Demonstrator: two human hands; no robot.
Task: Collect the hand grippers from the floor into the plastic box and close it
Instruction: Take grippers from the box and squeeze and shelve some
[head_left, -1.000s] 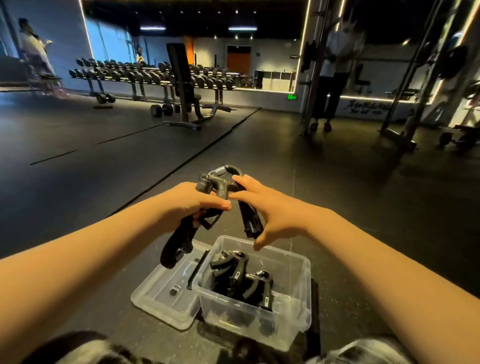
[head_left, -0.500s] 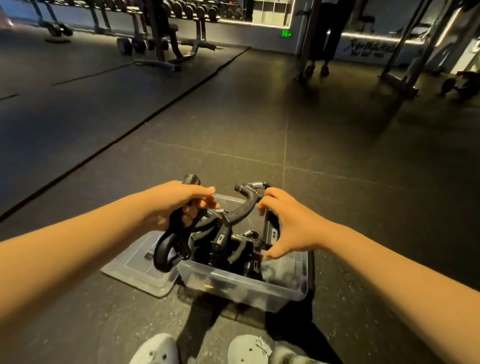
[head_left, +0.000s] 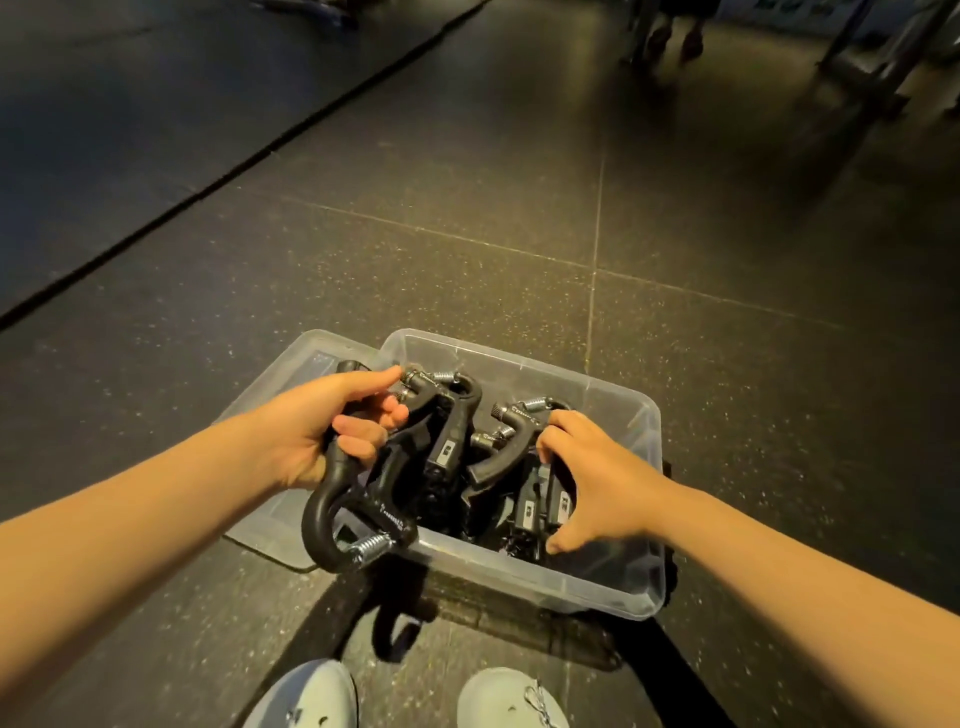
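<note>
A clear plastic box (head_left: 613, 587) stands open on the dark floor right in front of my feet. Several black hand grippers (head_left: 447, 457) with steel springs lie inside it. My left hand (head_left: 322, 431) grips black hand grippers over the box's left edge; one of them (head_left: 337, 519) hangs outside the wall with its spring at the bottom. My right hand (head_left: 587, 478) is inside the box and holds another hand gripper (head_left: 514, 441) by its handle. The clear lid (head_left: 275, 384) lies flat on the floor to the left of the box, partly under my left hand.
My two white shoes (head_left: 410, 696) sit just below the box. Dark rubber floor tiles spread ahead, with a raised mat edge (head_left: 208, 182) running diagonally at the left. Someone's feet (head_left: 675, 39) and machine frames (head_left: 872, 57) stand far ahead at the top.
My head has tilted down, so the gym room has left the view. Both hands have come down from above the box into it, carrying the hand grippers.
</note>
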